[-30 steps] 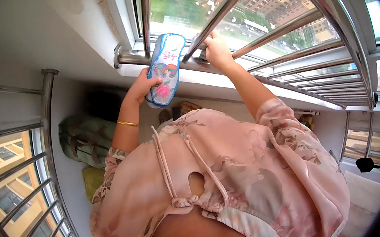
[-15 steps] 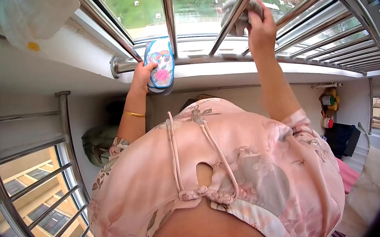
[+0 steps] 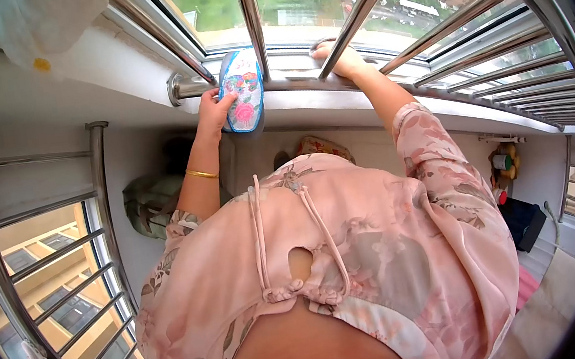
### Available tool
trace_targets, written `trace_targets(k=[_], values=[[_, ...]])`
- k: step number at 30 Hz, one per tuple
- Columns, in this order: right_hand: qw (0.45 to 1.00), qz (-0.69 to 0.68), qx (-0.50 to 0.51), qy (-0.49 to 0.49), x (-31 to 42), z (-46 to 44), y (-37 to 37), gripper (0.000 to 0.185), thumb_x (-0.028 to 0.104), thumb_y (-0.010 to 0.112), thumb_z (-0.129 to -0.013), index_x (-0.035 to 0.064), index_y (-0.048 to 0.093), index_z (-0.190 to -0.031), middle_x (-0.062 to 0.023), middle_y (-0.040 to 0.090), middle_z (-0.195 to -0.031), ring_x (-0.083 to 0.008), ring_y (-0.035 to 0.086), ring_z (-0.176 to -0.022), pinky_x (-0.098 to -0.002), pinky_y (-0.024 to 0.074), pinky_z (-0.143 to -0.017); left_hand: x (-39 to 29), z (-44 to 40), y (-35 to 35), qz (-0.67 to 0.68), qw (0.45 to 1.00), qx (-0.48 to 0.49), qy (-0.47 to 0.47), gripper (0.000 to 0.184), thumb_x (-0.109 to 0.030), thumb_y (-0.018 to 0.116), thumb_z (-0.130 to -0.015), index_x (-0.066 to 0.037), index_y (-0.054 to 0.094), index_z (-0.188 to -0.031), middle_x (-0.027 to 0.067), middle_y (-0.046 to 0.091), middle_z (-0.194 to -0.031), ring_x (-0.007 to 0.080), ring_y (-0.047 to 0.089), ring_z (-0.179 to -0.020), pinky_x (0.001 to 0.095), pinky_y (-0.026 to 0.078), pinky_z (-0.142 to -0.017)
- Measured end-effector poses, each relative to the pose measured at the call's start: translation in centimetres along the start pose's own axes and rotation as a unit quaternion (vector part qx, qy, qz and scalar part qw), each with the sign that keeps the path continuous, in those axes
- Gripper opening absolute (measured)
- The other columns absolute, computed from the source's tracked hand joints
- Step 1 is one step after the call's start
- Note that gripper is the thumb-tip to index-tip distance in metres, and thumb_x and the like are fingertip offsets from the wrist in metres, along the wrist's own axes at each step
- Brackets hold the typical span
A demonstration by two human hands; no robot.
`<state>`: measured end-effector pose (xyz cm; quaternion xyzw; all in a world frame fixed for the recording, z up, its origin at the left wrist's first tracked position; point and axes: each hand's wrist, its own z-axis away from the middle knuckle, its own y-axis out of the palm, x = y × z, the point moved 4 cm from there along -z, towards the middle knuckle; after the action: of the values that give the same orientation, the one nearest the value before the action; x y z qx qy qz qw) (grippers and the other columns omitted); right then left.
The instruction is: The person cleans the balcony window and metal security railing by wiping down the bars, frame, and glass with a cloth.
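Note:
My left hand [image 3: 212, 113] grips a flat embroidered insole [image 3: 243, 91] with a blue edge and pink flower pattern, thumb on top. Grey material shows beneath the insole, which sits against the sill's lower rail. My right hand [image 3: 343, 59] reaches through the bars and rests low on the window ledge [image 3: 287, 63]. Its fingers look curled, partly behind a slanted metal bar [image 3: 374, 8]. Whatever lies under those fingers is hidden; no grey cloth shows around them.
Metal window bars [image 3: 250, 17] stand between me and the glass, with more rails [image 3: 527, 71] at the right. A white cloth [image 3: 42, 26] hangs at upper left. Another barred window [image 3: 54, 283] is at lower left. A dark box [image 3: 522, 221] and hanging items [image 3: 503, 162] are at right.
My right hand has come down and left from the upper glass to the ledge. The grey cloth seen in it earlier is out of sight. My left hand stays on the insole.

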<state>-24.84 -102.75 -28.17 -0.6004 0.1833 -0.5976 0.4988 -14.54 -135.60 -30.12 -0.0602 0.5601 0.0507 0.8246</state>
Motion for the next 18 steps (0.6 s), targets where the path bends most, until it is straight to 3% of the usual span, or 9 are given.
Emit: trace_targets(k=[3,4,6,8,9,12,13,16,18], values=[[0.997,-0.051,-0.031,0.047,-1.8,-0.8,0.6,0.032,0.006,0.057,-0.078,0.0081,0.064,-0.109,-0.0127,0.066,-0.094,-0.0208,0.062,-0.088,-0.0304,0.0473,-0.079,-2.8,2.8,0.1,-0.136,0.976,-0.109,0.132,0.046,-0.015,0.070,-0.075,0.004,0.049,-0.111,0.0131,0.057,-0.102,0.0209,0.058,-0.089,0.0328,0.048,-0.078],[0.989,-0.124,-0.076,0.004,-2.2,-1.2,1.2,0.028,0.018,0.058,-0.080,0.0062,0.065,-0.104,-0.0149,0.067,-0.094,-0.0266,0.064,-0.086,-0.0338,0.0483,-0.077,-4.7,4.5,0.6,-0.211,0.946,-0.141,0.199,0.046,-0.015,0.070,-0.075,0.003,0.048,-0.111,0.0136,0.057,-0.102,0.0229,0.057,-0.090,0.0340,0.047,-0.079],[0.973,-0.230,-0.017,-0.009,2.1,-2.3,1.0,0.035,0.016,0.058,-0.079,0.0065,0.061,-0.113,-0.0125,0.068,-0.093,-0.0224,0.064,-0.083,-0.0313,0.0480,-0.077,-7.6,7.0,2.4,-0.274,0.901,-0.168,0.291,0.046,-0.014,0.070,-0.074,0.002,0.048,-0.111,0.0145,0.055,-0.101,0.0265,0.055,-0.092,0.0359,0.045,-0.081],[0.975,-0.205,0.069,-0.055,3.7,-4.5,3.3,0.039,0.009,0.056,-0.080,0.0040,0.058,-0.119,-0.0082,0.065,-0.093,-0.0142,0.057,-0.081,-0.0273,0.0462,-0.076,-9.7,8.4,4.8,-0.251,0.890,-0.160,0.346,0.044,-0.014,0.070,-0.074,0.000,0.049,-0.110,0.0153,0.054,-0.101,0.0298,0.054,-0.094,0.0373,0.044,-0.083],[0.968,-0.211,0.131,-0.029,3.5,-4.9,4.3,0.037,0.006,0.053,-0.080,0.0027,0.059,-0.116,-0.0114,0.066,-0.098,-0.0187,0.060,-0.087,-0.0289,0.0459,-0.081,-10.7,8.8,5.9,-0.245,0.882,-0.151,0.372,0.043,-0.013,0.069,-0.074,0.000,0.049,-0.109,0.0154,0.054,-0.101,0.0298,0.054,-0.093,0.0373,0.044,-0.083],[0.986,-0.039,0.071,-0.145,1.3,-6.0,5.4,0.034,0.003,0.051,-0.079,0.0024,0.062,-0.111,-0.0160,0.065,-0.105,-0.0251,0.061,-0.095,-0.0308,0.0450,-0.086,-12.0,9.2,7.8,-0.232,0.866,-0.119,0.426,0.039,-0.010,0.068,-0.074,0.000,0.050,-0.108,0.0154,0.054,-0.101,0.0296,0.054,-0.092,0.0371,0.044,-0.082],[0.993,-0.043,0.078,-0.081,1.0,-5.6,5.2,0.032,0.001,0.049,-0.077,0.0030,0.065,-0.105,-0.0184,0.062,-0.109,-0.0296,0.059,-0.102,-0.0331,0.0436,-0.090,-12.0,8.9,7.9,-0.229,0.866,-0.111,0.430,0.039,-0.010,0.068,-0.074,-0.001,0.050,-0.108,0.0153,0.054,-0.101,0.0296,0.054,-0.092,0.0371,0.044,-0.082],[0.988,0.099,0.116,-0.014,0.0,-4.1,3.1,0.023,0.004,0.052,-0.076,0.0014,0.067,-0.094,-0.0159,0.065,-0.100,-0.0300,0.062,-0.095,-0.0360,0.0472,-0.081,-11.5,8.6,7.7,-0.213,0.883,-0.094,0.407,0.038,-0.008,0.067,-0.075,0.000,0.050,-0.108,0.0147,0.054,-0.101,0.0276,0.054,-0.091,0.0354,0.044,-0.081],[0.989,0.117,0.018,0.090,-0.1,-1.4,0.3,0.022,0.008,0.050,-0.078,0.0023,0.066,-0.092,-0.0160,0.066,-0.093,-0.0299,0.062,-0.087,-0.0340,0.0479,-0.079,-11.5,9.0,7.4,-0.213,0.891,-0.090,0.389,0.038,-0.008,0.067,-0.076,0.000,0.050,-0.109,0.0143,0.054,-0.101,0.0263,0.054,-0.090,0.0343,0.045,-0.080]])
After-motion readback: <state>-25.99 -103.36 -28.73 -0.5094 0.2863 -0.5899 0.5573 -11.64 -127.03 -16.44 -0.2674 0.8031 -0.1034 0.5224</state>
